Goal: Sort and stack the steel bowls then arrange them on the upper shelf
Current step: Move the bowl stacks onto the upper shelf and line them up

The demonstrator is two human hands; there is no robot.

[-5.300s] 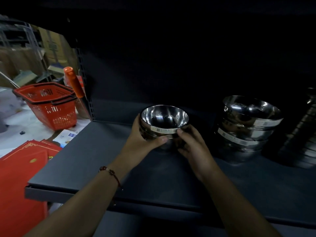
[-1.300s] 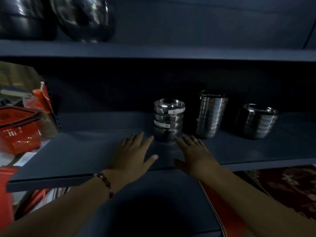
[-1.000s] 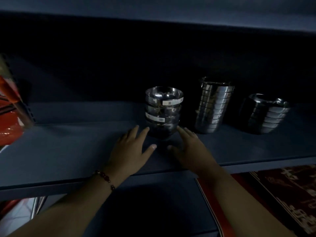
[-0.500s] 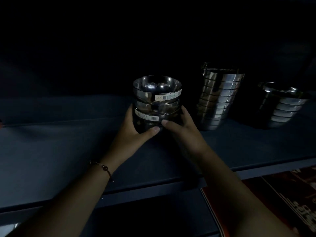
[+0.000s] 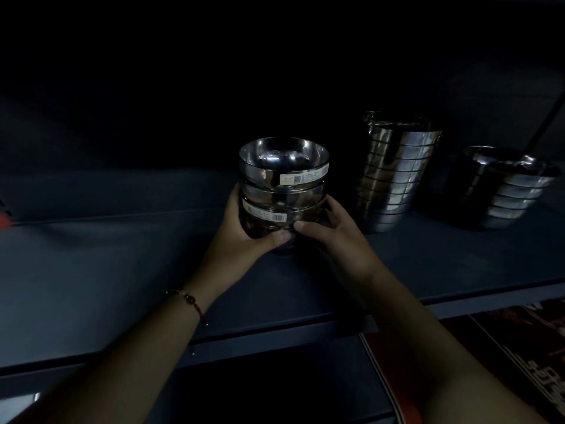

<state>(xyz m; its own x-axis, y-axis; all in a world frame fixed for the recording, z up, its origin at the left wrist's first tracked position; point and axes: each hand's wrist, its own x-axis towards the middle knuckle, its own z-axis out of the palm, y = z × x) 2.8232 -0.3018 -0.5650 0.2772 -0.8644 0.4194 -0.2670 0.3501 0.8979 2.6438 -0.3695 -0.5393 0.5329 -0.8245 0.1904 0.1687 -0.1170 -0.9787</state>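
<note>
A stack of steel bowls (image 5: 282,182) with white barcode labels stands on the dark shelf (image 5: 122,270), near its middle. My left hand (image 5: 241,240) grips the lowest bowl from the left, thumb across the front. My right hand (image 5: 333,237) grips it from the right, thumb meeting the left thumb. To the right stand a taller, tight stack of steel bowls (image 5: 394,172) and a lower, wider stack (image 5: 504,188). Whether the held stack touches the shelf is hard to tell in the dim light.
The shelf's front edge (image 5: 275,335) runs across below my wrists. Red printed packaging (image 5: 501,356) lies on the level beneath at the lower right. The back of the shelf bay is dark. A beaded bracelet (image 5: 186,298) is on my left wrist.
My hands went from flat and open in front of the stack to closed around its lowest bowl. The view has moved closer and lower, and the upper shelf has dropped out of sight.
</note>
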